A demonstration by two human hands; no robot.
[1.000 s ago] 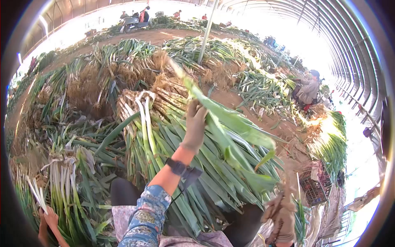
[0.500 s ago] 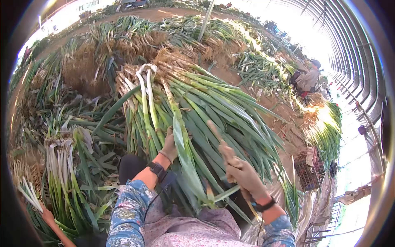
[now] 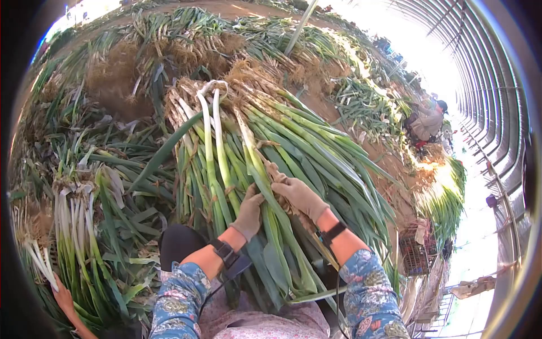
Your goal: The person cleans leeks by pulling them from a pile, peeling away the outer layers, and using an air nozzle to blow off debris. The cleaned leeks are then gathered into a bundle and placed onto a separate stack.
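A large heap of green onions [image 3: 316, 147] with brown roots lies before me, its leaves fanning toward my lap. My gloved left hand [image 3: 249, 213] is closed around the stalk of one leek [image 3: 271, 217] on top of the heap. Right beside it, my gloved right hand [image 3: 299, 196] pinches a dry brownish leaf strip [image 3: 272, 169] that runs along this stalk. Two peeled leeks [image 3: 217, 130] with white shanks lie to the left on the same heap.
At the lower left, another person's hand [image 3: 63, 296] holds white stalks beside a bundle of leeks [image 3: 76, 226]. A person [image 3: 427, 121] sits at the right, above a crate [image 3: 416, 251]. A slanted pole [image 3: 301, 28] stands behind the heap.
My right hand has moved left and up to the stalk, beside my left hand. The brown strip it holds moved with it. The view has shifted slightly.
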